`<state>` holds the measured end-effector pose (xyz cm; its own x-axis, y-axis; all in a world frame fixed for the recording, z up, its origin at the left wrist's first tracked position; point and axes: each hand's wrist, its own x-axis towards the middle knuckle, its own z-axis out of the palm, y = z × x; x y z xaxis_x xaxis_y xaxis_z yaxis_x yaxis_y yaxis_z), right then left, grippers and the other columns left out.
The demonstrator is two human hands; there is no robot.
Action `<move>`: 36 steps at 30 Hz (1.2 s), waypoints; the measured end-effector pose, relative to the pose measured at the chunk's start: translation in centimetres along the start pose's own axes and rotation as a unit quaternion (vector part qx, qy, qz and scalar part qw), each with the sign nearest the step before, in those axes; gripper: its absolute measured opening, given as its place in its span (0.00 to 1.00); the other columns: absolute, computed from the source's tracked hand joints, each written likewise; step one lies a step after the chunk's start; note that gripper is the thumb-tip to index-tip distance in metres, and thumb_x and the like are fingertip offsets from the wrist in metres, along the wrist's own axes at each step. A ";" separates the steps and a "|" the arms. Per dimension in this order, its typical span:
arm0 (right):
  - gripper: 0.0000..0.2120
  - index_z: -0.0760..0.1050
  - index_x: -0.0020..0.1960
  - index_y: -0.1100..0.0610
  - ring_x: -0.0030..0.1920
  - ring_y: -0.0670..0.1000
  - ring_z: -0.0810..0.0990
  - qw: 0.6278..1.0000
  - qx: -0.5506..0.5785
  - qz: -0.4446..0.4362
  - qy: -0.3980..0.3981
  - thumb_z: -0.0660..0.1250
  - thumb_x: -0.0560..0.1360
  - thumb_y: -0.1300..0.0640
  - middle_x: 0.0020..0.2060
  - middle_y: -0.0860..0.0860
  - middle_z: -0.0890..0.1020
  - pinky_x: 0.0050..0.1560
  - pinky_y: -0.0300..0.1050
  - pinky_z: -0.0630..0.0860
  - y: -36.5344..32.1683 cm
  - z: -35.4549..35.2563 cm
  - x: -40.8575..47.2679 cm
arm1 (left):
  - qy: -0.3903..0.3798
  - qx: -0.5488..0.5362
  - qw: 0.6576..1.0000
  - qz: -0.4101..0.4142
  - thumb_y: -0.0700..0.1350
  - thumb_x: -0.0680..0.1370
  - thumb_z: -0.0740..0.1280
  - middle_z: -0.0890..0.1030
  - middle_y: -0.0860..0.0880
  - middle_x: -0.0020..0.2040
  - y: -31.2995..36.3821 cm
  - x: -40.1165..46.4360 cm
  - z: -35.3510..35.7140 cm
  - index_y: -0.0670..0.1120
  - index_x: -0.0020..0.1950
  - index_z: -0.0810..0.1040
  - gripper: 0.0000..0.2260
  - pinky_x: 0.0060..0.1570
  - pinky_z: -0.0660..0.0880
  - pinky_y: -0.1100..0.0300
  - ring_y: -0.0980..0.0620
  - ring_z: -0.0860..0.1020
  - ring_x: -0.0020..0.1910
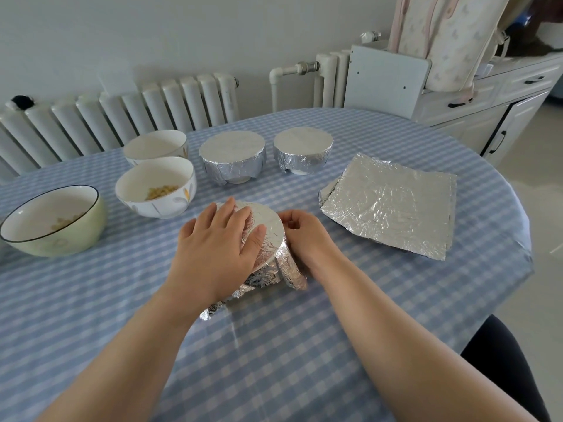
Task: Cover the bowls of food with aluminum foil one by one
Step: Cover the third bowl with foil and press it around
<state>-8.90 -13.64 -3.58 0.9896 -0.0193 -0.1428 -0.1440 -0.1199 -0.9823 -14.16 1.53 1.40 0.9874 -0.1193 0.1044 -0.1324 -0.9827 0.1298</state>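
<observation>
Loose foil corner (pixel 213 310): nearest of all, it trails from the wrapped bowl onto the counter (pixel 274 345), under the left wrist; not yet tucked.
Left hand (pixel 219 239): fingers straight and spread, pressing flat on the foil top of the bowl in hand (pixel 271 226).
Right hand (pixel 300 236): fingers curled, pinching the foil skirt against the bowl's right side.
Key relation: the bowl sits directly between both hands, left above, right beside; the untucked foil lies on the near-left side, closer to the left hand.
Foil sheets (pixel 393 205): stacked to the right, nearer the right hand.
Uncovered bowls: green bowl (pixel 58 220), white bowl with grains (pixel 155 187), a further white bowl (pixel 155 146), all left.
Covered bowls: two, (pixel 233 156) and (pixel 302 150), far centre.
Judgement: third bowl nearly wrapped; three remain.
</observation>
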 end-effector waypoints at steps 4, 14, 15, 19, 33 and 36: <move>0.06 0.80 0.47 0.52 0.37 0.46 0.80 0.999 -0.035 -0.022 0.018 0.68 0.76 0.61 0.35 0.43 0.81 0.51 0.51 0.80 -0.1 0.0 -0.5 | -0.002 -0.003 1.000 0.001 0.65 0.78 0.39 0.52 0.54 0.80 0.0 -0.1 -0.1 0.56 0.78 0.57 0.31 0.75 0.48 0.49 0.51 0.49 0.79; 0.09 0.81 0.51 0.52 0.41 0.41 0.81 0.989 0.035 -0.105 0.103 0.64 0.80 0.50 0.41 0.45 0.84 0.43 0.36 0.76 -1.2 -0.6 -5.4 | 0.001 -0.015 1.000 0.000 0.63 0.77 0.40 0.53 0.53 0.80 0.1 -0.2 -0.3 0.56 0.78 0.58 0.31 0.75 0.49 0.49 0.50 0.50 0.79; 0.08 0.81 0.50 0.52 0.38 0.41 0.81 0.991 0.050 -0.088 0.083 0.66 0.79 0.49 0.39 0.46 0.84 0.41 0.37 0.75 -1.2 -0.3 -5.9 | 0.004 -0.018 1.000 -0.001 0.63 0.76 0.40 0.54 0.53 0.80 0.2 -0.2 -0.3 0.55 0.77 0.59 0.32 0.75 0.49 0.49 0.50 0.50 0.79; 0.10 0.81 0.49 0.55 0.39 0.47 0.83 0.993 0.095 -0.040 0.062 0.71 0.75 0.48 0.40 0.54 0.86 0.44 0.46 0.80 -0.9 -0.4 -6.0 | 0.009 -0.024 1.000 -0.002 0.63 0.75 0.41 0.55 0.52 0.80 0.2 -0.2 -0.3 0.55 0.77 0.60 0.33 0.74 0.50 0.49 0.50 0.51 0.79; 0.07 0.78 0.44 0.53 0.32 0.47 0.77 0.979 0.194 0.014 0.066 0.66 0.79 0.52 0.32 0.49 0.80 0.26 0.39 0.72 -0.3 0.8 -6.1 | 0.007 -0.030 1.000 -0.002 0.60 0.81 0.49 0.55 0.52 0.80 0.1 -0.2 -0.2 0.55 0.77 0.60 0.24 0.75 0.49 0.49 0.50 0.51 0.78; 0.08 0.78 0.44 0.52 0.33 0.48 0.77 0.980 0.183 0.010 0.070 0.65 0.80 0.52 0.33 0.50 0.80 0.28 0.41 0.74 -0.3 0.9 -5.9 | 0.005 -0.030 1.000 -0.001 0.60 0.81 0.49 0.54 0.52 0.80 0.2 -0.1 -0.2 0.55 0.77 0.60 0.25 0.75 0.49 0.48 0.50 0.51 0.79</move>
<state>-14.67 -12.59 -2.60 0.9729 -0.1574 -0.1695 -0.1275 0.2465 -0.9607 -14.32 1.41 1.65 0.9867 -0.1152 0.1145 -0.1355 -0.9726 0.1887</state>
